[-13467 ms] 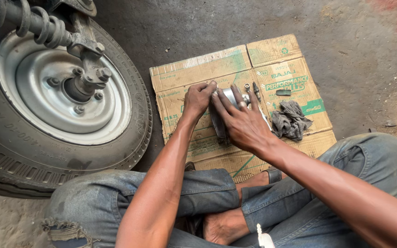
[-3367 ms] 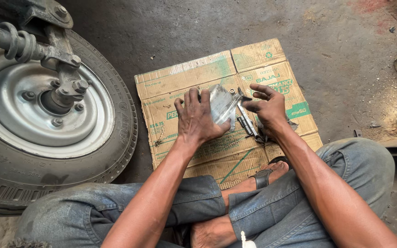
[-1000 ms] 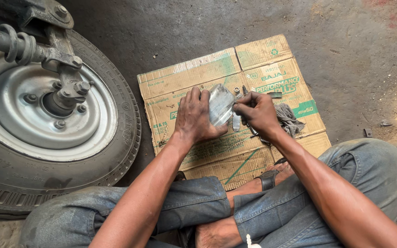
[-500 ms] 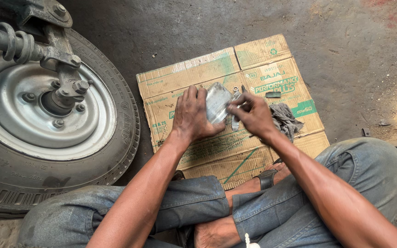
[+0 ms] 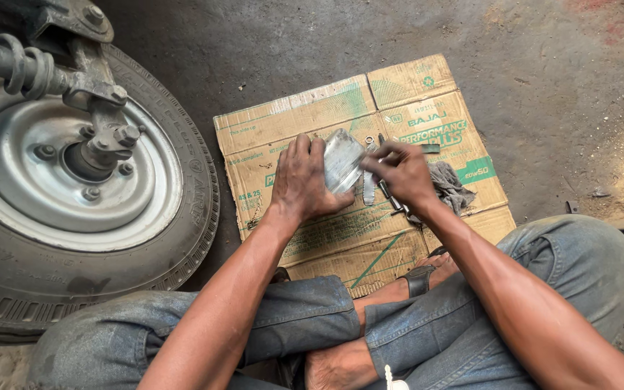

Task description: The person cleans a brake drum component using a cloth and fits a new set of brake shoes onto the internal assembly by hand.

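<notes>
Gripping a flat grey metal part (image 5: pixel 342 160), the left hand (image 5: pixel 301 180) clamps its lower-left edge over the flattened cardboard (image 5: pixel 305 119). The right hand (image 5: pixel 402 173) pinches closed at the part's 3 o'clock edge; whether it holds something small I cannot tell. The part sits at 1 o'clock from the left palm. Small loose metal pieces (image 5: pixel 368 189) lie just below; a slip could scatter them toward the wheel (image 5: pixel 74 188) at 9 o'clock.
</notes>
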